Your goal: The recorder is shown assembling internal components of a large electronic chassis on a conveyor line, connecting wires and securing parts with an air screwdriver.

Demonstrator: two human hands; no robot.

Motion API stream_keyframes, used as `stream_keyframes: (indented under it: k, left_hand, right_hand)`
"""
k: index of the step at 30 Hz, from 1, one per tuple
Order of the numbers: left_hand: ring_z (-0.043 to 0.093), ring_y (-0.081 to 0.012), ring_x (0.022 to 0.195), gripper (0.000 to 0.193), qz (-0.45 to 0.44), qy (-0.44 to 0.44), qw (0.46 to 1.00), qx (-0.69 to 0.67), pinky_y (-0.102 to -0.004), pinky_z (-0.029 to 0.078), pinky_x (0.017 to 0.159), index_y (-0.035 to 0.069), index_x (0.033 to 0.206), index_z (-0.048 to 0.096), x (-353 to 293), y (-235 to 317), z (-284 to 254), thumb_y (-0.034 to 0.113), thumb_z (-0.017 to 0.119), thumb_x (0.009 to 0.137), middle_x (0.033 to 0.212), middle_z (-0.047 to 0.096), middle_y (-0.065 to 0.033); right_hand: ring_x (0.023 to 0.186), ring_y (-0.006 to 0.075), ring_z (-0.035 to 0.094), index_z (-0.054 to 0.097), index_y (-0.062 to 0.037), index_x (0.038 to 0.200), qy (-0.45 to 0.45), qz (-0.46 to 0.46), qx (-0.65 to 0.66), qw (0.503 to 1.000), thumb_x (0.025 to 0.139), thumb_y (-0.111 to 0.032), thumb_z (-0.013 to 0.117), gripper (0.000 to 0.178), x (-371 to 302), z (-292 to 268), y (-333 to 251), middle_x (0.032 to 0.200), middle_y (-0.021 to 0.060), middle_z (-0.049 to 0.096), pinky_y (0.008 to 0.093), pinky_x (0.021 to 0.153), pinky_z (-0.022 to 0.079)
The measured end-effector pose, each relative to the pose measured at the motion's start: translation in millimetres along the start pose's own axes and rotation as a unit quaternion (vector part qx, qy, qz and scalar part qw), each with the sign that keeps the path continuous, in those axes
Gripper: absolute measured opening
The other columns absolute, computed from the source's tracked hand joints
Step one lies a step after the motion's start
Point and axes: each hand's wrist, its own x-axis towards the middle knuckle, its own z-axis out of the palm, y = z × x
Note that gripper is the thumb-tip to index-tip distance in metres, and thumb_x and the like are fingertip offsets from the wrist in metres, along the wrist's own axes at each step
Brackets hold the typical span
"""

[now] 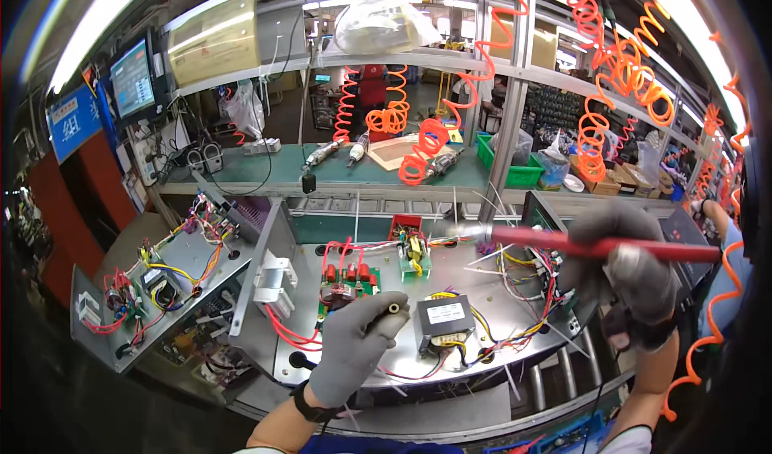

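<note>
My left hand (358,337), in a grey glove, is closed around a small piece with a round brass-coloured end (394,308); the fingers hide most of it. It is over the front of an open metal chassis (378,277), beside a black transformer (446,317). A green circuit board (351,279) with red parts lies just behind that hand. My right hand (631,273), gloved and smeared by motion, grips a long red stick-like tool (535,238). The tool points left across the chassis, its pale tip blurred near a small board with a yellow coil (416,251).
Another wired chassis (173,265) stands to the left. Rollers (567,373) run under the work. On the green shelf behind lie air screwdrivers (358,148) and a green bin (511,164). Orange coiled hoses (595,132) hang at the right, near another person's arm (716,221).
</note>
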Motion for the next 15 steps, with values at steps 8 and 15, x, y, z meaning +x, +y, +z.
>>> stream_keyframes:
  k: [8, 15]
  left_hand:
    - [0.059, -0.0062, 0.073, 0.023, 0.061, 0.002, 0.998, -0.013, -0.0211, 0.049, 0.066, -0.006, 0.102, 0.065, -5, -18, -26, 0.001, 0.066, 0.080, 0.083, 0.068, -0.0057]
    - [0.061, -0.0059, 0.071, 0.020, 0.051, -0.003, 0.999, 0.015, -0.0217, 0.050, 0.065, -0.003, 0.097, 0.068, -6, -12, -27, 0.005, 0.068, 0.078, 0.081, 0.070, -0.0060]
  right_hand:
    - [0.065, 0.0122, 0.058, 0.065, 0.0039, 0.092, -0.044, -0.054, -0.091, 0.993, 0.075, -0.011, 0.064, 0.022, -18, 64, 4, 0.075, 0.0088, 0.064, 0.0251, 0.060, 0.045]
    - [0.064, 0.0131, 0.060, 0.064, 0.0017, 0.094, -0.093, -0.050, -0.122, 0.987, 0.079, -0.011, 0.063, 0.019, -10, 78, 14, 0.075, 0.0094, 0.065, 0.0270, 0.058, 0.047]
